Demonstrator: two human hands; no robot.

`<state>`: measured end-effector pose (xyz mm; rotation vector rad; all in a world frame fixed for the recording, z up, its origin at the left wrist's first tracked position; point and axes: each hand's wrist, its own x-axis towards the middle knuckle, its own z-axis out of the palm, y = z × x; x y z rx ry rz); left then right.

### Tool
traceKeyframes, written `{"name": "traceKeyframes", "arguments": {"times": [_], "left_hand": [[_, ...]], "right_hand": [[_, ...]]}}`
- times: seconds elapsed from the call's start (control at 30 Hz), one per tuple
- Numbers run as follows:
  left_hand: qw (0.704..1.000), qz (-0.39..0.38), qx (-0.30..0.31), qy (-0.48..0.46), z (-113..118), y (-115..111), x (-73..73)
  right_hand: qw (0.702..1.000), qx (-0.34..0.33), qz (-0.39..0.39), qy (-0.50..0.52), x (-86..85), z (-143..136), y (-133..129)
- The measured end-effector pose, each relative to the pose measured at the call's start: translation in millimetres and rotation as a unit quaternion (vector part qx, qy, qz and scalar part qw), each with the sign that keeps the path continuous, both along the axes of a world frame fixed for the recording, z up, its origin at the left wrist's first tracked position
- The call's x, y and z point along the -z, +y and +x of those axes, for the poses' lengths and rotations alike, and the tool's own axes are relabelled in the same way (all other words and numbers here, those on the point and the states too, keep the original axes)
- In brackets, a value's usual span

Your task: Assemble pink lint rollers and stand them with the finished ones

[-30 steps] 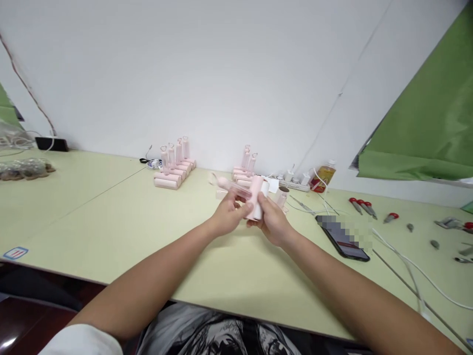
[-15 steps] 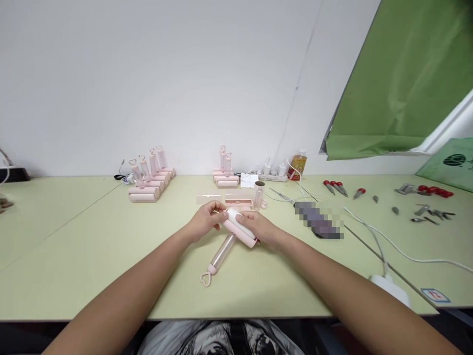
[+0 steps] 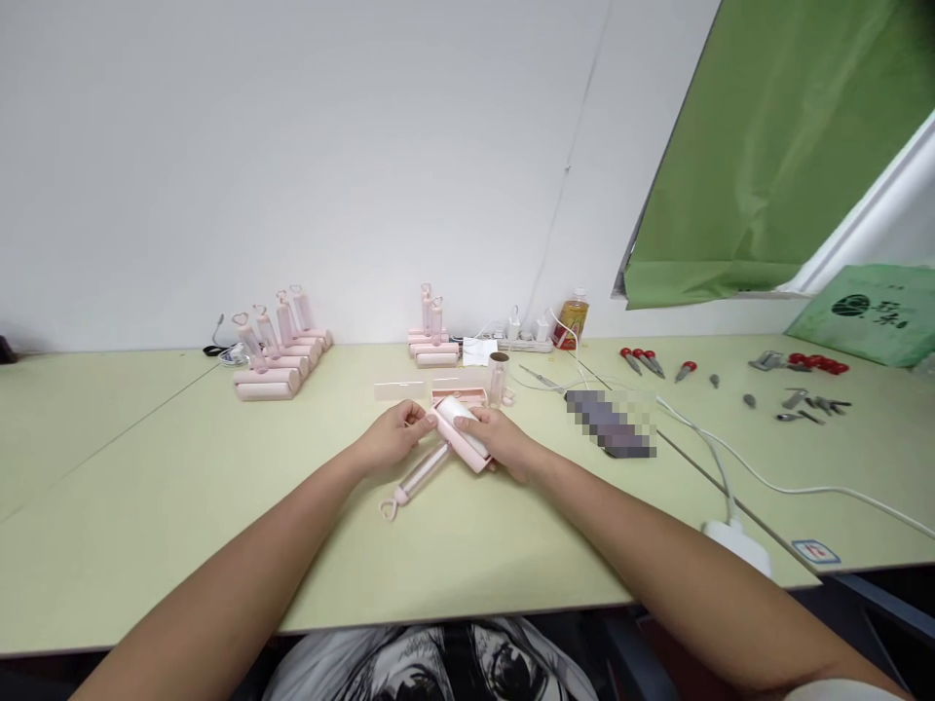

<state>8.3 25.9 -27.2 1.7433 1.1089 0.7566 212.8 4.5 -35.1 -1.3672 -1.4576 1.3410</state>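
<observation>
Both my hands are around a pink lint roller (image 3: 459, 444) tilted over the table. A white sticky-paper roll (image 3: 463, 423) lies in its casing. My left hand (image 3: 398, 430) pinches the casing's upper left end with thumb and fingers. On the other side, my right hand (image 3: 503, 438) grips the casing, its thumb resting on the white roll. The clear handle (image 3: 424, 474) with a heart-shaped loop points down and left. Just beyond my hands are an open pink casing (image 3: 460, 396), a clear cover (image 3: 398, 390) and an upright clear cylinder (image 3: 498, 380).
Several lint rollers (image 3: 266, 386) stand back left, others (image 3: 436, 358) at back centre. A power strip (image 3: 526, 345) and a bottle (image 3: 572, 319) are by the wall. Cables (image 3: 774, 487) and a blurred dark object (image 3: 611, 424) lie right, beyond them red-handled tools (image 3: 643, 358) and metal pieces (image 3: 800, 399).
The lint roller has turned in my hands, so more of the white roll and casing opening shows. Its handle has swung up slightly. The whole view has shifted to the right.
</observation>
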Motion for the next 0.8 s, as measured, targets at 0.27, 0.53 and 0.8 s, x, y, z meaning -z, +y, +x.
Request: {"name": "traceKeyframes", "arguments": {"times": [0.27,0.53,0.8], "left_hand": [[0.987,0.07,0.081,0.122,2,-18,-11.4],[0.984,0.146,0.064,0.084,12,-17,-3.2],[0.979,0.165,0.051,0.11,14,-18,-6.4]], "right_hand": [[0.997,0.013,0.031,0.073,0.2,-3,-4],[0.997,-0.006,0.019,0.076,-5.5,-7,-12],[0.998,0.038,0.046,0.02,-0.7,-9,-7]]}}
